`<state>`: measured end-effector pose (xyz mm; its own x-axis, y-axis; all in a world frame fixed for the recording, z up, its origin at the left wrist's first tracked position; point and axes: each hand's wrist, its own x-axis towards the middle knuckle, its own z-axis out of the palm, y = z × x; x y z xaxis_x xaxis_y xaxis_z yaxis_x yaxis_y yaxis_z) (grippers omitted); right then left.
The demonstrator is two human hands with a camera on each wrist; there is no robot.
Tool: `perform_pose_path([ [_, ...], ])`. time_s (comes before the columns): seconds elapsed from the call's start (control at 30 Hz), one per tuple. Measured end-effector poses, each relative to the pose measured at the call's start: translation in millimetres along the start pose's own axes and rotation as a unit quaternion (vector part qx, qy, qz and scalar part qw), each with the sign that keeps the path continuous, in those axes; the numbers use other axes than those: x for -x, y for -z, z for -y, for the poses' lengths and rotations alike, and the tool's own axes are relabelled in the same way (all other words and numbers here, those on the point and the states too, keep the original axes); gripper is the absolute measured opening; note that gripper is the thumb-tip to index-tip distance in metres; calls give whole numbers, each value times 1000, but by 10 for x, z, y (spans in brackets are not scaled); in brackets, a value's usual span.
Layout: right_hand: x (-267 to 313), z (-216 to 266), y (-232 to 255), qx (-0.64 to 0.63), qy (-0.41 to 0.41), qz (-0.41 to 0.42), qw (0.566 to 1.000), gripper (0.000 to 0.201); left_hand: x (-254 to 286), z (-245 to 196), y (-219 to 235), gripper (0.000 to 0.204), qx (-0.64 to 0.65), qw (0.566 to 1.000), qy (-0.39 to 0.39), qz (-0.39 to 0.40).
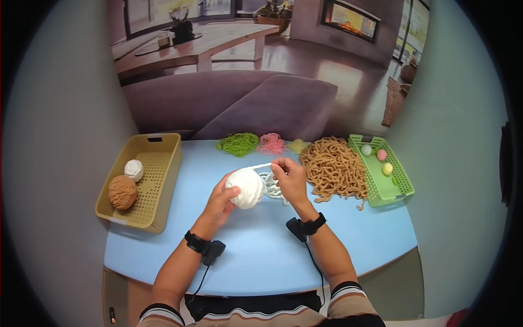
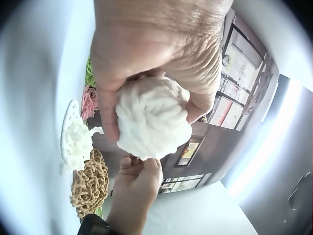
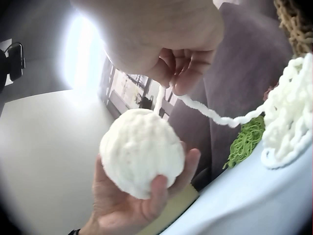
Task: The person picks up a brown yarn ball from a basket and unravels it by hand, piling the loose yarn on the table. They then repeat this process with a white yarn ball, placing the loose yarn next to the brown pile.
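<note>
A thick white ball of yarn (image 1: 246, 188) is gripped in my left hand (image 1: 219, 200), thumb on its near side and fingers round the far side. My right hand (image 1: 290, 177) pinches the white strand (image 3: 205, 112) between thumb and fingertips, up and to the right of the ball. From the ball the strand runs taut to that pinch. Beyond the pinch it sags down to a loose pile of white yarn (image 3: 288, 110) on the table, partly hidden behind the right hand in the head view. In the left wrist view the ball (image 2: 152, 117) fills the left hand's grasp.
A tan basket (image 1: 172, 163) at left holds a brown yarn ball (image 1: 123, 192) and a smaller white ball (image 1: 133, 170). Green (image 1: 239, 144), pink (image 1: 271, 144) and yellow yarn (image 1: 297, 145) lie along the back. Right of them are a brown yarn heap (image 1: 335, 169) and a green basket (image 1: 388, 192) with small balls.
</note>
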<state>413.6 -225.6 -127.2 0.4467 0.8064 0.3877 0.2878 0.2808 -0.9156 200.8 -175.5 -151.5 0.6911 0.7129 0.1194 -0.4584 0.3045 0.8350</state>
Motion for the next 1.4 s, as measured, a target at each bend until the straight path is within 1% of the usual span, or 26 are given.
perform_pose_path([
  [0.1, -58, -188, 76, 28, -7, -18, 999, 13, 17, 18, -2, 77, 33, 999, 15, 37],
  [0.23, -99, -314, 88, 69, -2, -35, 997, 13, 64, -32, -46, 82, 81, 995, 2, 66],
  [0.3, -127, -364, 151, 74, -26, -21, 997, 13, 46, -53, -31, 83, 112, 990, -9, 80],
  [0.33, -139, -379, 184, 76, -38, -16, 996, 13, 44, -61, -20, 84, 97, 992, -6, 80],
  [0.4, -151, -406, 213, 77, -38, -35, 996, 12, 44, -86, 16, 84, 66, 994, 0, 82],
  [0.5, -186, -354, 255, 62, -41, -52, 996, 12, -4, -33, 79, 82, 62, 994, -4, 92],
  [0.6, -232, -349, 344, 40, -33, -76, 996, 11, 10, -92, 3, 80, 45, 999, -22, 10],
  [0.7, -274, -323, 458, 7, -26, -109, 994, 10, -28, -82, 50, 72, 23, 998, -16, -59],
  [0.77, -327, -351, 550, -5, -13, -129, 992, 11, -48, -50, 124, 67, 21, 996, -17, -79],
  [0.8, -344, -360, 600, 23, -39, -132, 990, 18, -56, -36, 153, 65, 19, 996, -18, -88],
  [0.83, -356, -392, 587, 88, 47, -134, 986, 21, -63, -23, 168, 63, 22, 995, -21, -90],
  [0.87, -376, -434, 561, 153, 133, -134, 970, 24, -73, -10, 176, 62, 26, 995, -23, -90],
  [0.9, -388, -472, 541, 217, 218, -134, 942, 26, -82, 0, 172, 61, 29, 995, -26, -90],
  [0.93, -325, -377, 450, 138, 143, -62, 978, 32, -87, 2, 157, 61, 26, 996, -27, -86],
  [0.97, -226, -268, 317, 103, 72, 1, 992, 34, -84, 1, 140, 62, 23, 996, -27, -82],
  [1.0, -115, -169, 171, 66, 0, 65, 996, 35, -79, -2, 128, 62, 19, 996, -27, -79],
  [1.07, 76, -31, -86, 107, 56, 153, 981, 37, -67, -6, 106, 64, 14, 996, -38, -77],
  [1.17, 265, 199, -255, 208, 101, 113, 966, 28, -57, -52, 77, 68, -1, 996, -51, -75],
  [1.2, 265, 170, -259, 201, 107, 94, 969, 25, -50, -58, 68, 69, -5, 996, -54, -76],
  [1.3, 239, 14, -203, 198, 156, 74, 965, 21, -45, -48, 54, 70, -39, 997, -24, -65],
  [1.4, 209, 94, -187, 177, 174, 26, 968, 15, -51, -8, 83, 71, -39, 997, -12, -58],
])
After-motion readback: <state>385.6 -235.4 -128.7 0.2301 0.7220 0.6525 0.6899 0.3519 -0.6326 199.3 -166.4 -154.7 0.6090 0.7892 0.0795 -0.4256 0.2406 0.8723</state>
